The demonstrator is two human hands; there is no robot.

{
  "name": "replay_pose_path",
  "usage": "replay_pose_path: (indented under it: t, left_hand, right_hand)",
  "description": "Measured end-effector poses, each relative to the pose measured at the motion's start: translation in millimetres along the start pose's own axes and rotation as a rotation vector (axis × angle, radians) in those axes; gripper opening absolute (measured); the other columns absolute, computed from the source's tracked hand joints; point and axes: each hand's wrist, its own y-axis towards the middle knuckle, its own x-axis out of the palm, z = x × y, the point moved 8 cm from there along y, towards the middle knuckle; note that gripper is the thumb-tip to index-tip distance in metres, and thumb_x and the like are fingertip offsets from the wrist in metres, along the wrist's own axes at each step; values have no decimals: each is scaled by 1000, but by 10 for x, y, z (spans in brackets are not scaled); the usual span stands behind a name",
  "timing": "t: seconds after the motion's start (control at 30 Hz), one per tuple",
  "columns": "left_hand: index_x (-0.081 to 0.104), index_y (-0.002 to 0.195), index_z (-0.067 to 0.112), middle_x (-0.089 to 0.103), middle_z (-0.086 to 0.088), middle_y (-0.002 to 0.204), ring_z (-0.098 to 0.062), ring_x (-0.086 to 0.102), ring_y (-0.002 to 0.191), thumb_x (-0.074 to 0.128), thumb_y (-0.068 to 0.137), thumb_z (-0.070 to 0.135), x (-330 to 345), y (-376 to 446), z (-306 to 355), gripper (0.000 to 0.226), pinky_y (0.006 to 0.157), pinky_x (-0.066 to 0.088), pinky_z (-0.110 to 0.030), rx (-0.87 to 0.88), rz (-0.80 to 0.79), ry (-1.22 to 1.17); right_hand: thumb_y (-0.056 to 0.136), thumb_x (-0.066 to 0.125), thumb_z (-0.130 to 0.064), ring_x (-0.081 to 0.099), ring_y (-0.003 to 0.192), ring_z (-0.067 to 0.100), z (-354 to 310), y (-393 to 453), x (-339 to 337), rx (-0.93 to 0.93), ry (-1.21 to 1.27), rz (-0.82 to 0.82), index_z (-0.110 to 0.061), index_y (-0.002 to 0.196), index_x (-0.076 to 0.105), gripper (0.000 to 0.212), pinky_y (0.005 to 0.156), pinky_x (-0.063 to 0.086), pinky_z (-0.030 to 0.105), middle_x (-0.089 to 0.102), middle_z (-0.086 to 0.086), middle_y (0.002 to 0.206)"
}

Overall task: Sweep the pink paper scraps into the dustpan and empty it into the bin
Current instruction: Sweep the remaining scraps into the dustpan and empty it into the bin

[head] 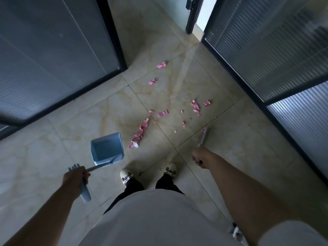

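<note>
Several pink paper scraps (140, 134) lie scattered over the tiled floor ahead of my feet, the farthest one (161, 64) near the corridor's far end. My left hand (76, 176) grips the long handle of a blue dustpan (106, 148), which stands on the floor just left of the biggest scrap pile. My right hand (199, 156) grips the broom handle; the broom head (203, 134) is blurred and sits on the floor right of the scraps. No bin is in view.
Dark-framed glass partitions (53, 59) line the left, and ribbed glass panels (275, 55) line the right. An open doorway (202, 13) lies at the far end. My shoes (126, 174) stand just behind the dustpan.
</note>
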Motion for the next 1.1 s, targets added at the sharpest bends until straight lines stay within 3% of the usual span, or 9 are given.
replay_pose_path:
  t: [0.13, 0.2, 0.3, 0.37, 0.47, 0.5, 0.63, 0.8, 1.1]
  left_hand:
    - [51, 67, 4, 49, 0, 29, -6, 40, 20, 53, 91, 5, -152, 77, 35, 24, 30, 33, -9, -4, -11, 46]
    - [52, 68, 3, 51, -3, 33, -9, 44, 24, 53, 91, 3, -271, 124, 57, 23, 32, 35, -12, -4, -12, 56]
    - [52, 72, 3, 54, -13, 60, -19, 47, 47, 54, 92, 5, -415, 213, 31, 20, 47, 38, -26, -18, -16, 102]
    - [53, 72, 3, 52, -14, 64, -20, 44, 50, 53, 92, 4, -498, 275, 41, 20, 47, 37, -25, 4, -11, 144]
    - [56, 80, -1, 51, -14, 63, -21, 44, 48, 51, 93, 4, -572, 344, 74, 15, 36, 37, -19, 37, 11, 225]
    - [56, 83, -2, 50, -14, 63, -21, 44, 48, 51, 93, 4, -600, 372, 79, 13, 37, 37, -20, 46, 16, 243]
    - [55, 76, 2, 52, -13, 64, -22, 44, 47, 55, 92, 6, -669, 509, 91, 16, 47, 38, -25, 78, -14, 302]
    - [57, 82, 2, 54, -12, 61, -22, 47, 49, 55, 91, 6, -685, 595, 175, 10, 51, 39, -24, 156, -61, 437]
    - [64, 73, 8, 64, -11, 54, -23, 59, 49, 54, 87, 13, -676, 673, 502, 18, 54, 51, -28, 280, -11, 690]
  right_hand:
    - [80, 41, -1, 36, 46, 18, -440, -230, 459, -75, -132, -33, -2, 75, 51, 12, 42, 29, 25, 39, 10, 57]
    - [76, 43, 2, 37, 43, 19, -657, -349, 719, -117, -204, -54, 0, 70, 54, 12, 41, 30, 24, 40, 11, 53]
    - [79, 45, 1, 36, 40, 18, -912, -488, 1058, -136, -275, -51, -2, 69, 51, 12, 38, 28, 18, 41, 9, 52]
    - [78, 45, -1, 35, 41, 17, -1050, -559, 1298, -134, -303, -68, -2, 79, 54, 9, 43, 27, 20, 41, 10, 53]
    - [77, 44, 0, 35, 42, 16, -1262, -626, 1576, -186, -335, -78, -6, 122, 55, 47, 42, 25, 22, 45, 11, 59]
    - [77, 44, 0, 35, 42, 16, -1325, -640, 1666, -200, -338, -95, -7, 127, 53, 51, 41, 25, 21, 45, 10, 59]
    - [75, 43, 1, 29, 36, 14, -1510, -770, 1927, -200, -308, -115, -2, 94, 56, 23, 38, 22, 15, 40, 8, 53]
    - [75, 42, 2, 29, 38, 14, -1586, -892, 2046, -177, -134, -170, -7, 72, 47, 11, 36, 19, 15, 39, 7, 52]
    - [79, 46, 1, 28, 30, 9, -1423, -1018, 1726, -147, 130, -162, -8, 69, 48, 14, 34, 19, 14, 41, 4, 52]
